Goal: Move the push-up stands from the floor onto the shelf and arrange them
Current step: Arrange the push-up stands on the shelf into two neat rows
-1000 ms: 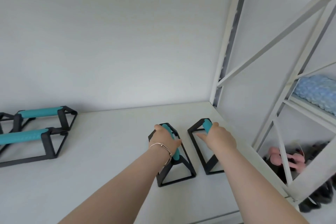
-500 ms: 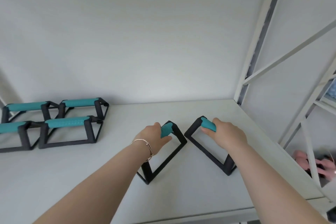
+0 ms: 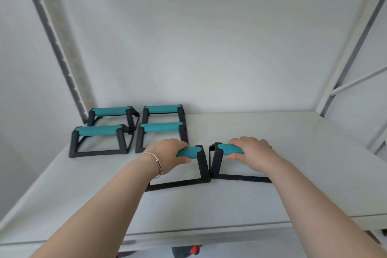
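Observation:
Two black push-up stands with teal grips stand side by side on the white shelf (image 3: 293,174), their inner legs almost touching. My left hand (image 3: 167,154) grips the teal bar of the left stand (image 3: 202,165). My right hand (image 3: 251,153) grips the bar of the right stand (image 3: 216,159). Both handles run left to right. Several more stands sit in a tidy block at the back left: the front pair (image 3: 97,131) (image 3: 161,127) and the rear pair (image 3: 111,111) (image 3: 162,109).
White shelf uprights rise at the left (image 3: 52,44) and right (image 3: 351,52). The wall closes the back of the shelf. The shelf's front edge (image 3: 209,232) runs below my forearms, with dark and red items (image 3: 188,254) showing beneath it.
Both held stands have turned from a V-shaped, angled placement to lie in one line, side by side, and shifted left toward the block of stands. The view has panned left.

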